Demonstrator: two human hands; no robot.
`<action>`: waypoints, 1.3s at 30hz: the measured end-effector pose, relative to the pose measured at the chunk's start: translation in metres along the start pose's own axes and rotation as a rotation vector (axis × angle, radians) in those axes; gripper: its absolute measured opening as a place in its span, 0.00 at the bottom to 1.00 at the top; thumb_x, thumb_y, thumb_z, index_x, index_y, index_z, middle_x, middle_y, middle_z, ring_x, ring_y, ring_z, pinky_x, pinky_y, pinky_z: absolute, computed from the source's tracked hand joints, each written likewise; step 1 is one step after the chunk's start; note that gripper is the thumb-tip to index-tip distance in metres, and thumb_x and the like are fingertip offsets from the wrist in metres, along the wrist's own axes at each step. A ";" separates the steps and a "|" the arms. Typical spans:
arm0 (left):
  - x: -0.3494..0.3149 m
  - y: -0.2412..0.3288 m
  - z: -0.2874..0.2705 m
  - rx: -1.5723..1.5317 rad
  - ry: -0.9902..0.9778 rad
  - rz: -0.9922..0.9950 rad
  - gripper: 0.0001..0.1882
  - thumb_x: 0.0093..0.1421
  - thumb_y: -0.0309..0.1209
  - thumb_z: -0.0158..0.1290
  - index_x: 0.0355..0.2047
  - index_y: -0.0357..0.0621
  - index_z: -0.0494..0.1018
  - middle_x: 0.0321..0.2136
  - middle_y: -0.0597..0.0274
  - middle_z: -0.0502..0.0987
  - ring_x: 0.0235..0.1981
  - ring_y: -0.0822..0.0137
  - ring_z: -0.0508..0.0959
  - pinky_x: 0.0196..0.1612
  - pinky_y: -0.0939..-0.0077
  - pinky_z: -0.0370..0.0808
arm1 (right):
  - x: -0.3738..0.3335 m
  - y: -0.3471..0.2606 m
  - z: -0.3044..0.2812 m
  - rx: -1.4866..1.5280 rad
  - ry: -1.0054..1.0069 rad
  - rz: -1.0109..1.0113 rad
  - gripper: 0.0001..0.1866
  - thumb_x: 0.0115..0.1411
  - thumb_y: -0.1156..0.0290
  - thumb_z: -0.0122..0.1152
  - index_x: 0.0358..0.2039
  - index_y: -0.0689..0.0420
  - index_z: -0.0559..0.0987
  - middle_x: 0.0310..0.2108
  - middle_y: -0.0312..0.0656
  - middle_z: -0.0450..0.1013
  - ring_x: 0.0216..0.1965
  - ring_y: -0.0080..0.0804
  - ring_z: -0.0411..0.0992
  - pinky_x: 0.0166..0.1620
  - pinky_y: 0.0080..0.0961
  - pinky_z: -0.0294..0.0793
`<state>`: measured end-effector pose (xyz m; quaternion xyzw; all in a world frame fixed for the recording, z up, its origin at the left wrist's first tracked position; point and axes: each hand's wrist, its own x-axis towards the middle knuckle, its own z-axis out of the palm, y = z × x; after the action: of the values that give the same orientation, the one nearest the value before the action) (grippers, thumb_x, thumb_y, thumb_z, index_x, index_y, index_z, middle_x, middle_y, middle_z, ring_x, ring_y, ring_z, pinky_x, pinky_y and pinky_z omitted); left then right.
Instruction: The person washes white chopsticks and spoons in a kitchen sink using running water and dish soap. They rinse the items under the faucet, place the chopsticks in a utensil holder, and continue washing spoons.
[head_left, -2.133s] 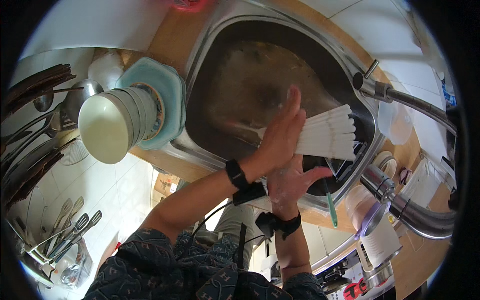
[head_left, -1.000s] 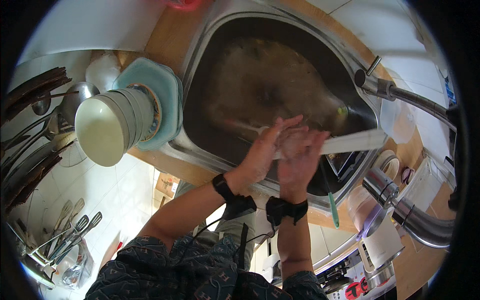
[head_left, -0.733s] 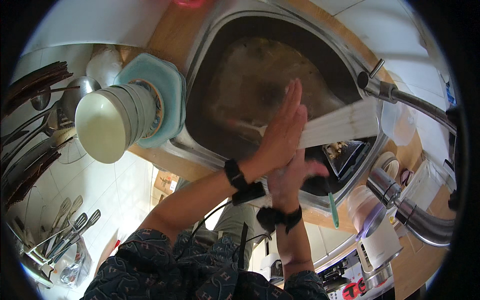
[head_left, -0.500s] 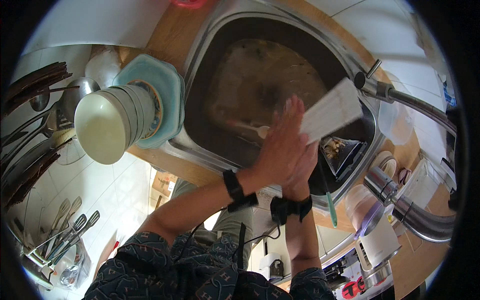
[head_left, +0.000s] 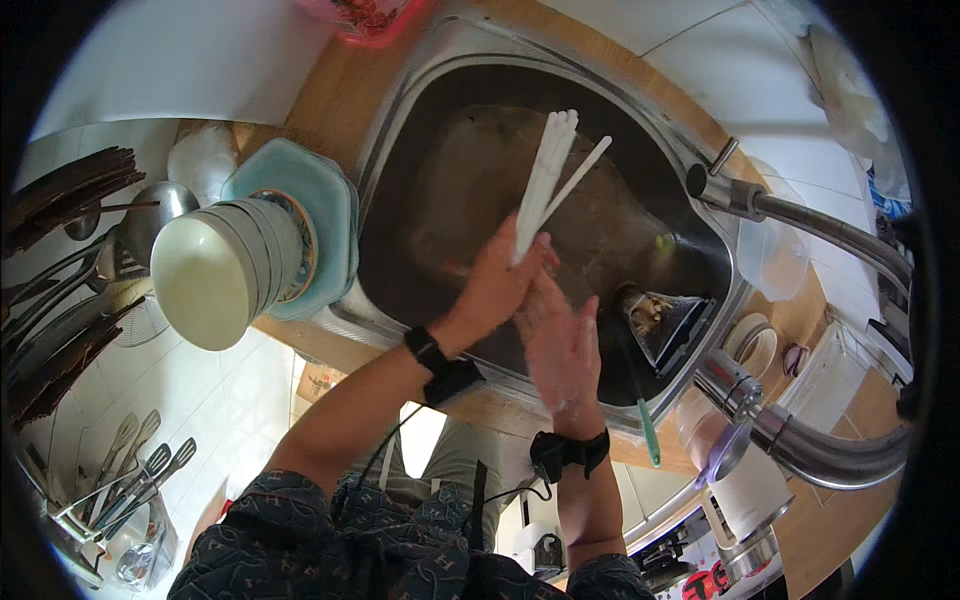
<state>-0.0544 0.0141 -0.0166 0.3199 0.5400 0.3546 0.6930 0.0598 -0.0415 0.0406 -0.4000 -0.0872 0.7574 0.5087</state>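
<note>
My left hand [head_left: 497,280] is closed round the lower ends of several white chopsticks [head_left: 545,175], which point up and away over the sink. One chopstick splays off to the right of the bunch. My right hand [head_left: 562,350] is open just to the right, its fingers stretched out and empty, with the fingertips close to the left hand; whether they touch is hard to tell. Beneath both hands, the steel sink [head_left: 385,215] holds murky brownish water. A black corner strainer [head_left: 660,325] with food scraps sits in the sink's near right corner.
Stacked pale bowls [head_left: 205,275] stand on light-blue dishes [head_left: 335,220] at the left. A metal faucet [head_left: 735,192] reaches in from the right. A green-handled tool [head_left: 648,435] leans over the near rim. A red basket [head_left: 375,20] is at the far edge.
The hands were pressed together around the blurred chopsticks; now they have come apart and moved left. The chopsticks have swung from pointing right to pointing away, held by the left hand alone.
</note>
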 end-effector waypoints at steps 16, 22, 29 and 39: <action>-0.003 0.029 0.010 0.615 -0.186 0.327 0.11 0.51 0.32 0.68 0.32 0.39 0.82 0.31 0.46 0.82 0.34 0.45 0.82 0.38 0.58 0.78 | 0.057 -0.117 -0.003 -1.341 0.575 -0.738 0.26 0.73 0.64 0.55 0.67 0.60 0.65 0.33 0.35 0.73 0.32 0.22 0.69 0.37 0.23 0.73; -0.012 0.023 0.013 0.492 -0.144 0.321 0.13 0.57 0.36 0.67 0.29 0.38 0.81 0.28 0.46 0.82 0.31 0.46 0.82 0.34 0.63 0.77 | 0.120 -0.182 -0.033 -2.342 0.672 -0.553 0.14 0.73 0.60 0.48 0.40 0.59 0.72 0.28 0.54 0.79 0.32 0.56 0.79 0.33 0.49 0.77; -0.014 0.018 0.018 0.595 -0.161 0.462 0.14 0.57 0.36 0.66 0.27 0.37 0.80 0.25 0.47 0.81 0.29 0.45 0.81 0.33 0.61 0.77 | 0.130 -0.178 -0.029 -2.429 0.583 -0.666 0.14 0.73 0.59 0.47 0.36 0.58 0.69 0.26 0.55 0.78 0.29 0.59 0.78 0.31 0.53 0.76; -0.014 0.031 0.026 0.538 -0.226 0.365 0.12 0.53 0.32 0.67 0.32 0.37 0.80 0.30 0.43 0.81 0.33 0.43 0.81 0.36 0.57 0.76 | 0.061 -0.143 0.003 -1.494 0.322 -0.535 0.21 0.74 0.57 0.48 0.60 0.56 0.72 0.41 0.51 0.79 0.43 0.42 0.79 0.48 0.35 0.76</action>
<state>-0.0363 0.0171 0.0216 0.6200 0.4680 0.2800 0.5641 0.1479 0.0770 0.0881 -0.7040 -0.5885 0.2848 0.2773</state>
